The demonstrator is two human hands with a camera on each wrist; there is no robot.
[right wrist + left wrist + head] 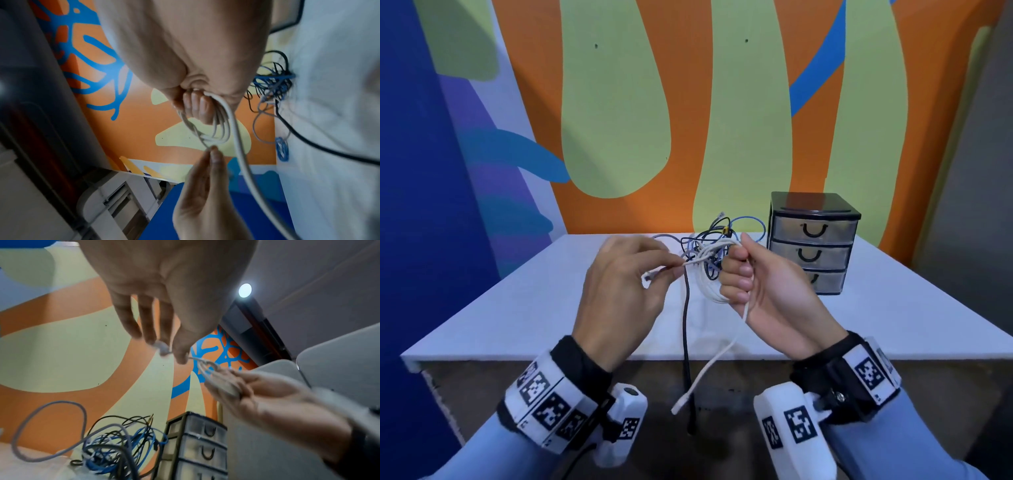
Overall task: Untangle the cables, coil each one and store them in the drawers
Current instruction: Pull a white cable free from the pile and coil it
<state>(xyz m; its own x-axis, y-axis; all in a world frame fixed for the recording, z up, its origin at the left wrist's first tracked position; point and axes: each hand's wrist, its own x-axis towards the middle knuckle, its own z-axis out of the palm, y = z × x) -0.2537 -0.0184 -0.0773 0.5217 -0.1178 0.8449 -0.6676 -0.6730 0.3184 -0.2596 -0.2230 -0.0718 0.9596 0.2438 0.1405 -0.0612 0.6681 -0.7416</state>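
My right hand [739, 270] grips a coil of white cable [710, 291], its loops showing under the curled fingers [199, 107] in the right wrist view. One loose white tail [709, 370] hangs past the table's front edge. My left hand [650, 267] pinches the same white cable [197, 361] close to its plug end [162, 348], just left of the coil. Behind both hands a tangle of blue, black and grey cables [717, 233] lies on the white table [517, 308]. A three-drawer unit [813, 243] stands at the back right, all drawers closed.
A thick black cable [686, 329] runs from the tangle over the front edge and hangs down. A painted orange, green and blue wall rises right behind the table. A grey cable loop [49, 430] arches at the tangle's left side.
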